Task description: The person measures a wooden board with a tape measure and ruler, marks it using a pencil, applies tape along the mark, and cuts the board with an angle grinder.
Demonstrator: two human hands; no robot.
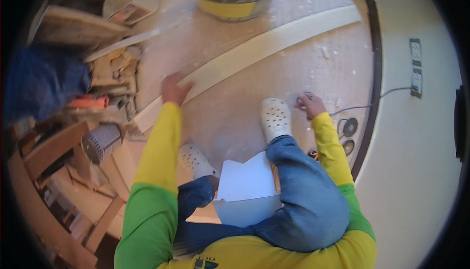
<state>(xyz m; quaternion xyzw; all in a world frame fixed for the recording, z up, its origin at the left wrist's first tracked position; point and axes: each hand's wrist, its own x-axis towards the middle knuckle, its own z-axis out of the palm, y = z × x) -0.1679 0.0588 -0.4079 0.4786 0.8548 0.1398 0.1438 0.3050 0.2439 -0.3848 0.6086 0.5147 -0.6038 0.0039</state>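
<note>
From the head view, there was the left hand (176, 89), blurred, right at the edge of a long pale board (252, 51), thumb reaching over its near stretch! Its grip stood part-open, the fingers spread; whether it had hold of the wood, I couldn't tell. The board itself lay slantwise across the dusty floor (227, 110), its far end up to the right, just short of the wall (416, 137). Over to the right hand (311, 106): fingers bent in, low above the floor, at a small dark object (305, 94) half hidden by them, and how firmly that grip closed, I couldn't say. A grey cable (350, 107) ran close beside it, from the outlet (416, 82). Two round discs (349, 127) lay near the right forearm, and a bucket (227, 11) stood beyond the board.
</note>
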